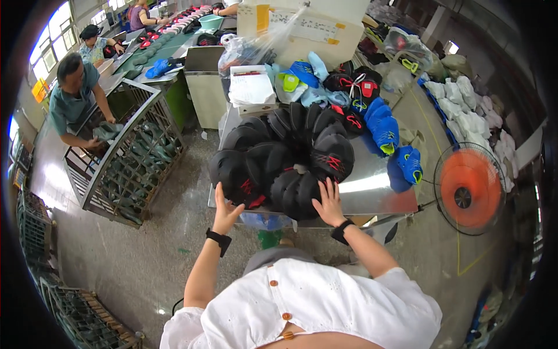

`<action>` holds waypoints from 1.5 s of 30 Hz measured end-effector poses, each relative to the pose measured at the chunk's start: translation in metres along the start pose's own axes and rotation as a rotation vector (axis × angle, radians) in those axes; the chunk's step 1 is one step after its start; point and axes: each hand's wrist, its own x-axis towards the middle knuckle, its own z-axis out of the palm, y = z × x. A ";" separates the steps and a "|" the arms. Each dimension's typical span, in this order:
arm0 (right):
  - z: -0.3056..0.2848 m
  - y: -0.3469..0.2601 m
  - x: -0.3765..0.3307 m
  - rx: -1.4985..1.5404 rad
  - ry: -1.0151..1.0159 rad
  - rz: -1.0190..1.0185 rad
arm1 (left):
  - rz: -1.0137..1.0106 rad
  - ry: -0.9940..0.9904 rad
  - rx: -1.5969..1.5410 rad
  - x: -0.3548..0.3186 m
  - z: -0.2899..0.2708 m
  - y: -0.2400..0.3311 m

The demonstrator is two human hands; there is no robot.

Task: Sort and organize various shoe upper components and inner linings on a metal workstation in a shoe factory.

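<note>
A ring of black shoe uppers (270, 157), some with red stitching or lacing, lies nested in rows on a metal-topped table (372, 195). At the near left of this pile is my left hand (225, 210), its thumb spread from the fingers, resting against an upper with red lacing. My right hand (329, 203) lies with fingers apart along the near right side of the pile, touching a row of stacked black uppers (296, 195). Neither hand is closed around anything. A black band circles each wrist.
Blue uppers (382, 125) sit along the table's right side. A stack of paper (251, 87) stands behind the pile. An orange fan (469, 192) is at the right. To the left, a person (78, 93) handles a grey-green shoe-shaped piece over a metal cage cart (125, 157).
</note>
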 end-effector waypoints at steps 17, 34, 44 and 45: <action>-0.050 0.025 0.084 0.062 -0.714 -0.067 | -0.205 -0.063 0.872 0.142 0.068 0.057; -0.025 0.033 0.045 0.223 -0.517 0.144 | -0.393 -0.627 0.069 0.075 -0.046 0.008; 0.018 -0.019 0.027 0.368 -0.420 0.483 | -0.031 -0.042 0.549 0.104 -0.084 -0.027; 0.024 -0.018 0.021 0.352 -0.412 0.473 | -0.076 -0.062 0.325 0.109 -0.087 -0.029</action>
